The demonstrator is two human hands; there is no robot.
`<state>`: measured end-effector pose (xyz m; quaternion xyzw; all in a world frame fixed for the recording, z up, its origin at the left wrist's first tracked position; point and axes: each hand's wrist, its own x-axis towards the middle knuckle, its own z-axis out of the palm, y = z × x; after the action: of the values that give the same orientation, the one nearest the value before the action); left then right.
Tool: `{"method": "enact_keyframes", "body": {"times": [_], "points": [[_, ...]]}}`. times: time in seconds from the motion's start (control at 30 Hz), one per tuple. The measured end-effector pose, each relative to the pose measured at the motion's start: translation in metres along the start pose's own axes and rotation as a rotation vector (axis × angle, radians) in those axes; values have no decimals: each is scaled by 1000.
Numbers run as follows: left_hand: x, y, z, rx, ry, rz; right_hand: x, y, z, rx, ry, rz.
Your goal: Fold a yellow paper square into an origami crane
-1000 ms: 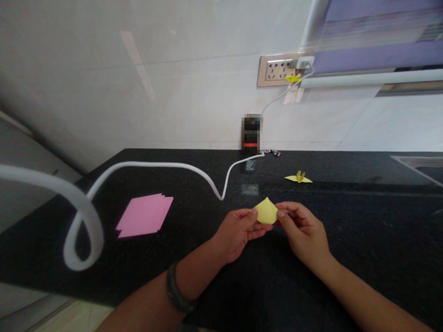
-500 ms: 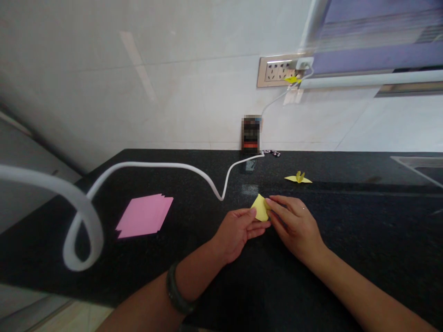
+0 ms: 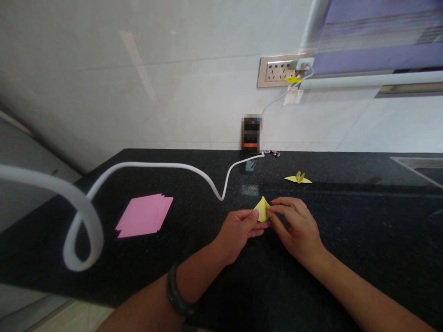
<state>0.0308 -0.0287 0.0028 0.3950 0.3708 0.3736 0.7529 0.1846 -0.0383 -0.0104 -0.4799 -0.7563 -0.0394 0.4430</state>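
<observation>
A small folded yellow paper [image 3: 262,208] is held just above the black countertop [image 3: 346,221], between both my hands. My left hand [image 3: 238,230] pinches its left side with thumb and fingers closed. My right hand [image 3: 294,226] pinches its right edge, fingers pressed together against the paper. Most of the paper is hidden by my fingers; only a pointed tip shows. A finished yellow folded figure [image 3: 298,178] lies further back on the counter, to the right.
A stack of pink paper squares [image 3: 145,215] lies at the left. A white cable [image 3: 155,166] loops across the counter to a dark device [image 3: 251,134] against the tiled wall. A socket panel [image 3: 278,70] sits above. A sink edge [image 3: 418,166] shows at far right.
The yellow paper was spread wider between my hands a second ago; now it is folded narrower and my right hand has moved left, close against my left hand.
</observation>
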Motion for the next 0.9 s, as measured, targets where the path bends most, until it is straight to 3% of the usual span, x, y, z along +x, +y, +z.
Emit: {"method": "enact_keyframes", "body": {"times": [0.43,0.6,0.73,0.9], "points": [[-2,5,0,195,4,114,-2,0,2,219,-60,242],[0,5,-1,248,120,92,-2,-3,2,430,-29,362],[0,5,-1,260,120,80,-2,-4,0,504,-35,331],[0,3,-1,191,67,87,0,-6,-2,392,-70,222]]}}
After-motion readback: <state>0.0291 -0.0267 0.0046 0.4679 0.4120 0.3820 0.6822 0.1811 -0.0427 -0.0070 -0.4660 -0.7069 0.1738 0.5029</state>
